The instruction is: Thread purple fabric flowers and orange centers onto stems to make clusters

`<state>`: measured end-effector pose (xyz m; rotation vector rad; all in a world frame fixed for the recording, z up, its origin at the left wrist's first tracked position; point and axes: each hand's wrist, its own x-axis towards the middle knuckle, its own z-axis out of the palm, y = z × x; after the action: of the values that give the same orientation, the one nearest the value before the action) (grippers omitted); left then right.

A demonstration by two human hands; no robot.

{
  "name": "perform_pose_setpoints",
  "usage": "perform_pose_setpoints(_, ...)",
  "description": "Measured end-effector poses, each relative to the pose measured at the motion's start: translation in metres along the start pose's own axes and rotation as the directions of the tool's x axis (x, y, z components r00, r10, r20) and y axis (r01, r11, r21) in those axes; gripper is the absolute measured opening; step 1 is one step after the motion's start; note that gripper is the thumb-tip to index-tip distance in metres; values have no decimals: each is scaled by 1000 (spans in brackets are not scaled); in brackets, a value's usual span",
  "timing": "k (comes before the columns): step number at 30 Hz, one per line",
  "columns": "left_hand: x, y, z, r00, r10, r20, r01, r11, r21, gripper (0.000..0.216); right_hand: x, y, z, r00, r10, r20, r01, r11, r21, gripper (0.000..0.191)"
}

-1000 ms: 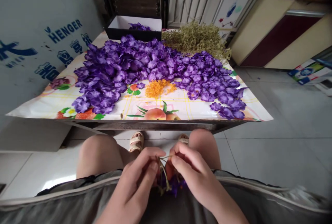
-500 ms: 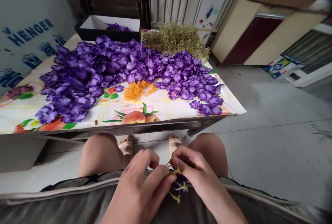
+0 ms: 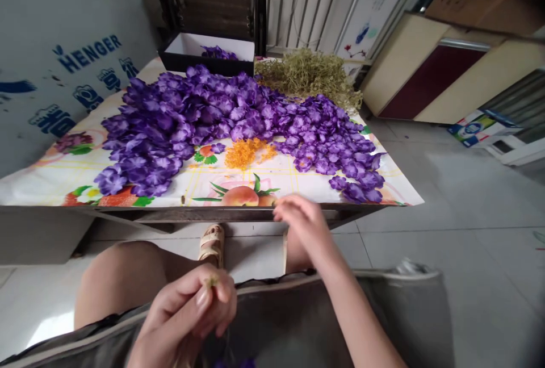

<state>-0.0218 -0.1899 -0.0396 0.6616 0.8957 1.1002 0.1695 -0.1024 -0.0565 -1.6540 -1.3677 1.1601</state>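
Surface (image 3: 298,189) well covered: much lies sorted, a little left over

Floor tiles (image 3: 426,254) spread widest to the right of the right hand (image 3: 304,220). Pale panel (image 3: 34,27), lettered HENGER, well ahead and left of the left hand (image 3: 192,308). Fruit-print surface ahead of both. Grey cloth (image 3: 276,311) below and between them, over the lap. Cabinet (image 3: 409,61) beyond the right hand, off to its right.

Purple petals (image 3: 204,107): largest heap, a broad loose arc ahead of both hands. Dry-looking stems (image 3: 313,72): tangled heap beyond the right hand, behind the arc's right half. Black box (image 3: 234,67), white inside, farthest ahead of the left hand; box petals (image 3: 219,52) lie in it, purple too. Orange bits (image 3: 244,153): small heap ahead and left of the right hand, on the near side of the arc.

Judgement: three sorts already lie in their own heaps, so a good deal looks done. How much remains, cannot tell; whether the box holds finished or unfinished stuff, likewise.

Hands well apart. Right: fingers bent by the surface's near edge, blurred; cannot tell whether the tips hold anything. Left: low over the lap, thumb and forefinger pinching a greenish stem piece (image 3: 210,281), not yet on any heap. Purple scraps (image 3: 244,363) just below and right of it, cut by the frame; likely left to deal with.
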Motion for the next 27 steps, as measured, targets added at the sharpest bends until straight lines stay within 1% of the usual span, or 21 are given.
perform_pose_setpoints(1, 3, 1, -4, 1000, -18, -4, 18, 1000, -14, 27, 17, 0, -2, 988, -3, -152, -7, 998, -65, 17)
perform_pose_setpoints(2, 5, 3, -8, 1000, -27, -7, 26, 999, -27, 27, 34, 0, -4, 958, -6, -285, -32, 991, -129, 21)
perform_pose_setpoints(3, 7, 3, -12, 1000, -28, -10, 28, 999, -45, 28, 50, -1, -6, 922, -10, -388, -69, 980, -188, 22)
perform_pose_setpoints(4, 10, 4, -14, 1000, -27, -14, 27, 998, -59, 28, 63, -1, -8, 885, -16, -466, -111, 964, -242, 23)
perform_pose_setpoints(5, 11, 4, -17, 997, -25, -68, 20, 997, -73, 28, 75, -2, -9, 858, -25, -512, -146, 946, -290, 23)
perform_pose_setpoints(6, 13, 3, -19, 995, -28, -93, 20, 996, -88, 28, 84, -3, -10, 841, -30, -541, -180, 926, -332, 23)
perform_pose_setpoints(8, 15, 2, -21, 993, -35, -110, 22, 992, -121, 30, 95, -2, -9, 822, -41, -568, -232, 887, -400, 25)
perform_pose_setpoints(10, 17, 0, -23, 997, -44, -63, 34, 989, -142, 32, 100, 1, -8, 822, -47, -568, -259, 857, -445, 24)
perform_pose_setpoints(12, 19, -1, -24, 998, -60, -18, 56, 988, -142, 33, 102, 7, -7, 832, -49, -552, -258, 847, -465, 22)
perform_pose_setpoints(15, 19, 0, -22, 995, -93, 27, 97, 984, -147, 31, 103, 15, -10, 849, -60, -525, -210, 874, -439, 21)
perform_pose_setpoints(17, 19, 2, -19, 995, -86, 60, 95, 978, -184, 32, 103, 18, -12, 858, -71, -509, -148, 914, -378, 18)
perform_pose_setpoints(20, 19, 2, -15, 993, -55, 103, 81, 962, -262, 34, 93, 15, -11, 884, -89, -459, -13, 977, -214, 13)
perform_pose_setpoints(22, 21, 1, -12, 992, -55, 112, 86, 951, -297, 34, 75, 7, -7, 917, -104, -384, 87, 994, -61, 13)
perform_pose_setpoints(24, 23, -1, -9, 995, -61, 82, 84, 945, -317, 34, 48, -5, -2, 957, -123, -262, 156, 982, 110, 17)
perform_pose_setpoints(25, 24, -2, -6, 996, -65, 55, 79, 946, -316, 34, 33, -12, 0, 973, -131, -189, 167, 967, 190, 20)
perform_pose_setpoints(27, 25, -3, 0, 998, -64, -8, 59, 959, -277, 33, 2, -23, 3, 988, -138, -66, 151, 938, 313, 19)
